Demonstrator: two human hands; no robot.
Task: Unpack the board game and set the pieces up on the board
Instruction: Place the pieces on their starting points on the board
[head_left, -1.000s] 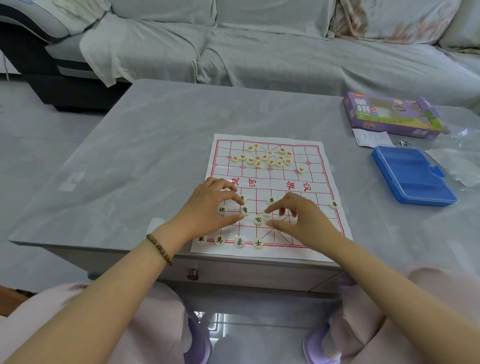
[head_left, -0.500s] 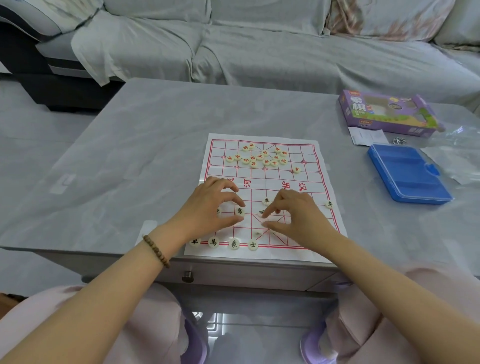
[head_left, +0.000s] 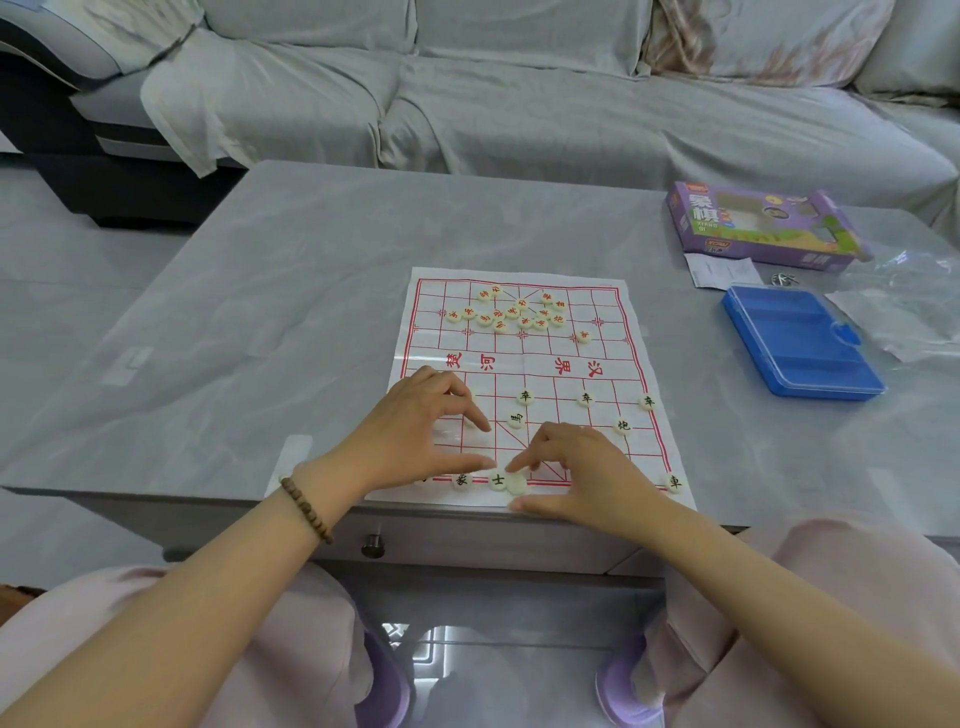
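We saw the board (head_left: 613, 358), a thin glossy sheet printed with a red grid, lying flat at the near edge of the grey, marble-patterned tabletop (head_left: 260, 322). On its far half sat the red discs (head_left: 511, 312), small, round and cream-coloured. There were some sixteen in a loose heap, one of them a little apart to the right. On the near half we counted eight black discs (head_left: 586, 398) in plain view: three in one row, two just nearer, three along the near line. Others were half hidden under the left hand (head_left: 415, 431).

That hand arched over the board's near left part, its grip spread, thumb and forefinger apart with nothing between them. The right hand (head_left: 582, 467) had its grip pinching a pale disc (head_left: 518, 486) on the near line, forefinger on top and thumb at the near edge. We could not read its mark.

To the right, apart from the board, lay one purple card box (head_left: 758, 228), one flat blue plastic case (head_left: 800, 343), one white paper slip (head_left: 719, 270) between them, and one crumpled clear bag (head_left: 904, 312). One bracelet (head_left: 306, 509) of brown beads circled the left wrist. Behind stood a sofa (head_left: 519, 104) under wrinkled grey cloth.
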